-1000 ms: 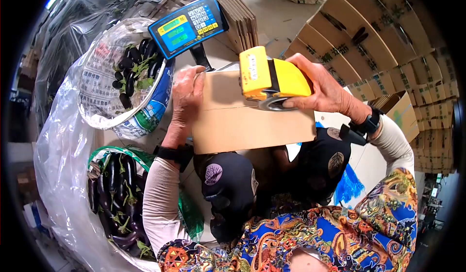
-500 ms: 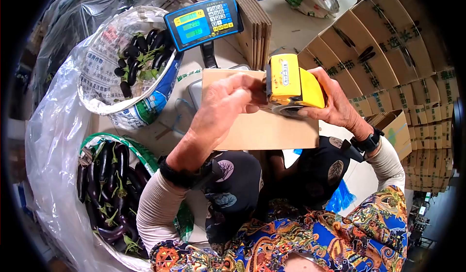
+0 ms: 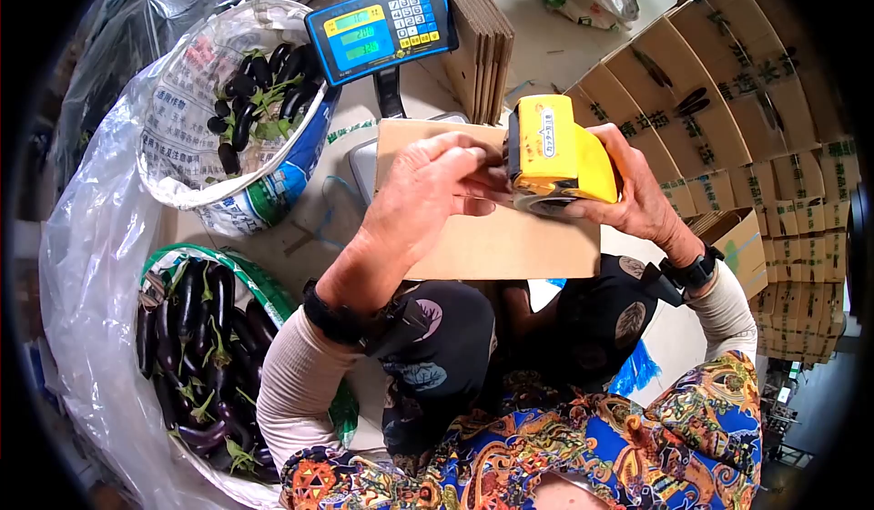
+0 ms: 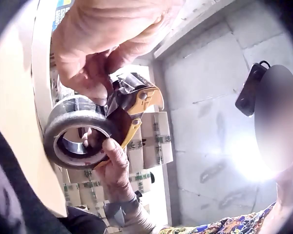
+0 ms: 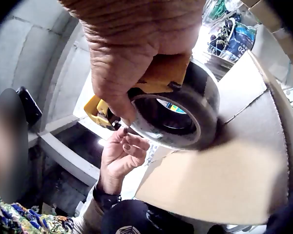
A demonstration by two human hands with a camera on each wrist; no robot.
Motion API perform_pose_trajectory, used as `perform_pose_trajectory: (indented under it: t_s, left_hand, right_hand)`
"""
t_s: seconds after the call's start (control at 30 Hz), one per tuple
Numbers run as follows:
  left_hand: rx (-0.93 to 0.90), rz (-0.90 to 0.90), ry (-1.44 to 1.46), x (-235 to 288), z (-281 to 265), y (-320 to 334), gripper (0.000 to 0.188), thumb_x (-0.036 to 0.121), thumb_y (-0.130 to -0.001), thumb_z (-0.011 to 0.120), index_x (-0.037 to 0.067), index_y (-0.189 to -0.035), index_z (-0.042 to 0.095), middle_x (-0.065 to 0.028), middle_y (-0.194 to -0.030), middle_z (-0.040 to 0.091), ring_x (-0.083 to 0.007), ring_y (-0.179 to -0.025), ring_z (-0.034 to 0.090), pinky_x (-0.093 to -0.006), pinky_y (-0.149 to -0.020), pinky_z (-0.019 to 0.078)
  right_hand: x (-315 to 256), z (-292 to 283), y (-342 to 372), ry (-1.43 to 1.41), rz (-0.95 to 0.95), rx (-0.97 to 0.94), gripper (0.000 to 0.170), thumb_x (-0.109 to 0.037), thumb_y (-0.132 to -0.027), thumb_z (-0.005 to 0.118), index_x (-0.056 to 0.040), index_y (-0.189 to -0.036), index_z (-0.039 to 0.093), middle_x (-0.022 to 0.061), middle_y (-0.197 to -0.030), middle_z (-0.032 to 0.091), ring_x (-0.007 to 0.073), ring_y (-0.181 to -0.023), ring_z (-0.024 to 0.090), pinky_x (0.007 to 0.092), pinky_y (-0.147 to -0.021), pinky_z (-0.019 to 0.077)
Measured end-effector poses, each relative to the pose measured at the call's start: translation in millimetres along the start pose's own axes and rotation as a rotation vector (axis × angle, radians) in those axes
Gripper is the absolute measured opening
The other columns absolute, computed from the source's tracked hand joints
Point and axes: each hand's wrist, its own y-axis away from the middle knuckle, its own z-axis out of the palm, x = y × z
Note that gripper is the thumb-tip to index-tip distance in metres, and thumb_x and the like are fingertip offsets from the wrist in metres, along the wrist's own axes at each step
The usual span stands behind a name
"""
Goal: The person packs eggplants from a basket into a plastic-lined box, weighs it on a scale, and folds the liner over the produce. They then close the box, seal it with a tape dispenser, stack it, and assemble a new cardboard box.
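Observation:
A yellow tape dispenser [image 3: 587, 159] is gripped from its right side by the right hand [image 3: 639, 196], over a brown cardboard box [image 3: 519, 248]. At the dispenser's front end, the left hand [image 3: 410, 196] has its fingers bent and its fingertips close together. The left wrist view shows the left hand [image 4: 112, 39] pinching at the tape beside the clear tape roll [image 4: 75, 105]; the pinched end itself is mostly hidden. In the right wrist view, the right thumb lies along the roll [image 5: 207, 92], whose lower edge is close to the cardboard [image 5: 210, 180].
Behind the box stands a scale display [image 3: 378, 32], with flat cardboard sheets [image 3: 482, 45] beside it. On the left are a lined basket [image 3: 173, 159] with a few eggplants and a fuller one holding eggplants [image 3: 218, 319]. Stacked cartons [image 3: 728, 82] fill the right side.
The left hand has left the box's left edge and come across to the dispenser's front. The dispenser, in the right hand, has moved slightly right and turned.

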Motion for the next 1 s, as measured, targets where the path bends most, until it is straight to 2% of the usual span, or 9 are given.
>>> perform_pose_trajectory:
  t_s: [0.1, 0.3, 0.4, 0.5, 0.6, 0.8, 0.9, 1.0]
  left_hand:
    - [0.082, -0.046, 0.063, 5.2, 0.8, 3.2, 0.024, 0.021, -0.099, 0.052, 0.003, -0.112, 0.062, -0.0036, -0.096, 0.068, -0.0115, -0.086, 0.064, -0.0259, -0.072, 0.05]
    - [0.1, 0.034, -0.158, 12.0, 23.4, 3.8, 0.026, 0.023, -0.098, 0.055, 0.004, -0.113, 0.064, -0.0019, -0.092, 0.067, -0.0088, -0.084, 0.063, -0.0236, -0.072, 0.0485]
    - [0.117, 0.075, -0.193, 10.7, 23.1, 1.4, 0.026, 0.021, -0.096, 0.055, 0.004, -0.112, 0.066, -0.005, -0.093, 0.069, -0.0111, -0.077, 0.067, -0.0229, -0.068, 0.0504]
    - [0.138, 0.039, -0.185, 11.4, 15.6, 1.9, 0.024, 0.016, -0.095, 0.053, 0.002, -0.108, 0.066, -0.006, -0.093, 0.069, -0.0129, -0.074, 0.067, -0.0229, -0.067, 0.0514]
    - [0.07, -0.002, -0.019, 5.8, 0.0, -0.1, 0.024, 0.016, -0.095, 0.051, 0.0, -0.106, 0.065, -0.0086, -0.093, 0.069, -0.0165, -0.075, 0.068, -0.0264, -0.067, 0.0529]
    - [0.105, -0.08, 0.127, 8.9, -14.9, 5.3, 0.027, 0.022, -0.097, 0.05, 0.001, -0.111, 0.06, -0.012, -0.099, 0.068, -0.0203, -0.089, 0.067, -0.0301, -0.074, 0.0535]
    - [0.115, -0.052, 0.027, 12.4, -0.7, 11.1, 0.029, 0.024, -0.097, 0.052, 0.001, -0.114, 0.059, -0.0103, -0.1, 0.067, -0.017, -0.091, 0.065, -0.0297, -0.077, 0.0529]
    - [0.103, 0.045, -0.179, 11.4, 14.1, 9.3, 0.028, 0.024, -0.098, 0.052, 0.0, -0.11, 0.06, -0.0084, -0.099, 0.066, -0.0147, -0.085, 0.065, -0.0296, -0.074, 0.0536]
  right_hand:
    - [1.4, -0.7, 0.2, 0.015, 0.003, 0.01, 0.065, -0.037, -0.073, 0.083, -0.0048, -0.118, 0.049, 0.0099, -0.094, 0.063, 0.0191, -0.086, 0.064, 0.0302, -0.079, 0.0485]
    - [-0.3, 0.1, -0.6, 0.05, -0.004, 0.006, 0.064, -0.035, -0.072, 0.083, -0.0049, -0.118, 0.049, 0.0092, -0.092, 0.063, 0.0187, -0.084, 0.063, 0.03, -0.079, 0.0484]
    - [-1.4, 0.5, -1.2, 0.048, 0.004, 0.002, 0.063, -0.033, -0.072, 0.083, -0.0047, -0.118, 0.049, 0.009, -0.092, 0.062, 0.0185, -0.084, 0.063, 0.0304, -0.079, 0.0485]
    - [-4.4, 2.3, -2.6, 0.033, 0.003, -0.007, 0.062, -0.03, -0.072, 0.082, -0.0041, -0.118, 0.049, 0.0091, -0.092, 0.061, 0.018, -0.084, 0.062, 0.0307, -0.079, 0.0484]
    - [-5.0, 3.9, -6.4, 0.056, -0.026, -0.019, 0.062, -0.028, -0.072, 0.082, -0.0036, -0.119, 0.049, 0.0092, -0.092, 0.06, 0.0175, -0.084, 0.061, 0.0307, -0.079, 0.0479]
    - [-2.9, -2.1, -2.1, 0.038, 0.009, -0.032, 0.061, -0.028, -0.073, 0.081, -0.0042, -0.12, 0.049, 0.0077, -0.093, 0.06, 0.0179, -0.085, 0.06, 0.0305, -0.079, 0.0475]
    - [-5.5, 0.5, -3.8, 0.04, -0.02, -0.001, 0.062, -0.029, -0.073, 0.081, -0.0044, -0.12, 0.049, 0.0081, -0.094, 0.061, 0.0181, -0.087, 0.062, 0.031, -0.08, 0.048]
    - [-4.6, 0.0, -4.7, 0.065, -0.003, -0.025, 0.063, -0.03, -0.073, 0.081, -0.0043, -0.12, 0.049, 0.0086, -0.094, 0.061, 0.0189, -0.088, 0.063, 0.0315, -0.08, 0.0484]
